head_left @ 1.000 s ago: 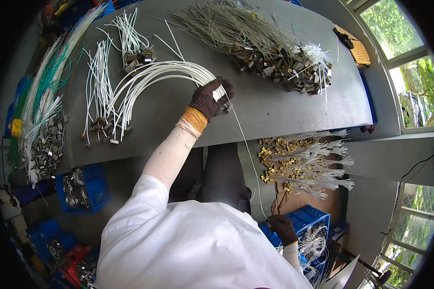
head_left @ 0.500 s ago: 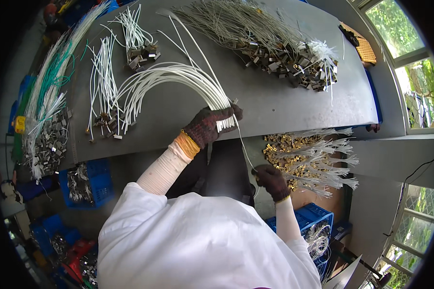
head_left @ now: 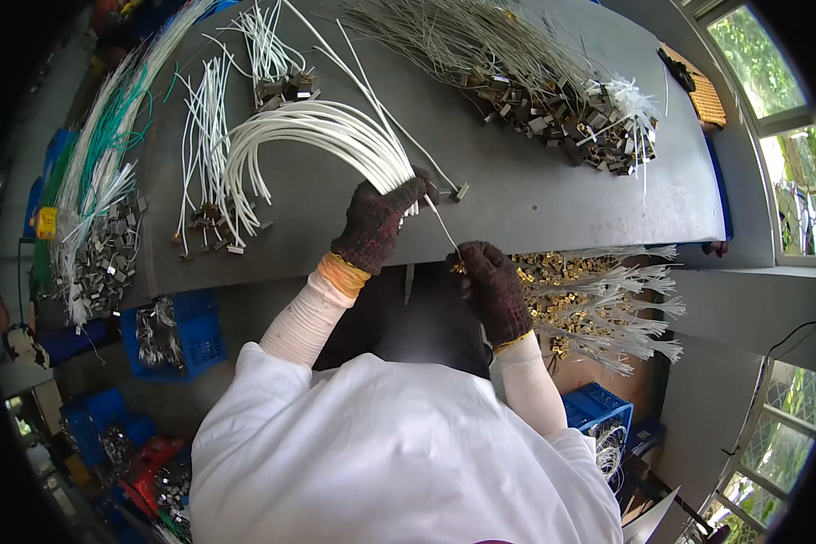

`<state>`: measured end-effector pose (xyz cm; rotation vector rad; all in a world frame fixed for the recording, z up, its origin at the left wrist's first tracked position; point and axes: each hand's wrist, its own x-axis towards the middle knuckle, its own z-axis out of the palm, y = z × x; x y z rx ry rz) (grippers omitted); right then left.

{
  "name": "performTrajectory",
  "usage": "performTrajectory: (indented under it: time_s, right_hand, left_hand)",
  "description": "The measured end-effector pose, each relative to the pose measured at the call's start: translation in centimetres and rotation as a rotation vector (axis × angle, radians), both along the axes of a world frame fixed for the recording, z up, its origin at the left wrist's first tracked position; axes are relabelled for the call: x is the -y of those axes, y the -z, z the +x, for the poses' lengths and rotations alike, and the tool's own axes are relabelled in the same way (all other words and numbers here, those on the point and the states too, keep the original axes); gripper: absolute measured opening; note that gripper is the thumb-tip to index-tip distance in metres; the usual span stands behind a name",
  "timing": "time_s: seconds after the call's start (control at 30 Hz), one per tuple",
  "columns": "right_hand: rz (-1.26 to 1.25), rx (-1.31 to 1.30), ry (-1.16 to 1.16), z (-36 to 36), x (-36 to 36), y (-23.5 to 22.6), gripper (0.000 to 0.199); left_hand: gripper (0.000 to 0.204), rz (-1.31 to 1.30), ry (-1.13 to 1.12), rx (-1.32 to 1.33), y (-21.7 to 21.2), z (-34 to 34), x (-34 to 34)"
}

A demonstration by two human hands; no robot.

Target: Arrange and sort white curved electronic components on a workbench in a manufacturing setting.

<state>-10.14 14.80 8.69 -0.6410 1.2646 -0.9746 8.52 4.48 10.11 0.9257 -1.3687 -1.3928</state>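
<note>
My left hand (head_left: 379, 219), in a dark knitted glove, is closed round a thick bundle of white sleeved wires (head_left: 335, 129). The bundle arches left over the table, and its cut ends poke out below my fist. In a dark glove too, my right hand (head_left: 497, 292) is closed in a pinch at the table's near edge. Between the two hands runs a thin, taut wire (head_left: 442, 224), with a small brass-coloured bit showing at my right fingertips. Another wire, ending in a small grey metal block (head_left: 461, 192), lies just beyond my left hand.
Wires with dark metal blocks (head_left: 598, 136) cover the table's (head_left: 517, 195) back right. Smaller white wire bunches (head_left: 207, 136) lie on the left, beside a long white-and-green pile (head_left: 109, 136). Brass-ended wires (head_left: 598, 290) spread below the right edge. Blue crates (head_left: 199, 331) stand lower down.
My right hand has moved up and left, closer to my left hand, and the wire between them is shorter. A grey-block wire end now shows beyond my left hand, which keeps its hold.
</note>
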Motion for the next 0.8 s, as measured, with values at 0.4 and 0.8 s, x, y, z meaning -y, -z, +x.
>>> performTrajectory:
  time_s: [0.4,0.8]
  right_hand:
    - [-0.354,-0.364,0.060,1.6,2.2,1.8,0.022]
    - [-0.300,-0.544,0.158,-0.6,9.8,3.7,0.036]
  left_hand:
    - [0.021,-0.280,0.039,0.184,4.3,-2.1,-1.6]
    - [0.022,0.366,-0.088,-0.022,9.4,1.3,3.1]
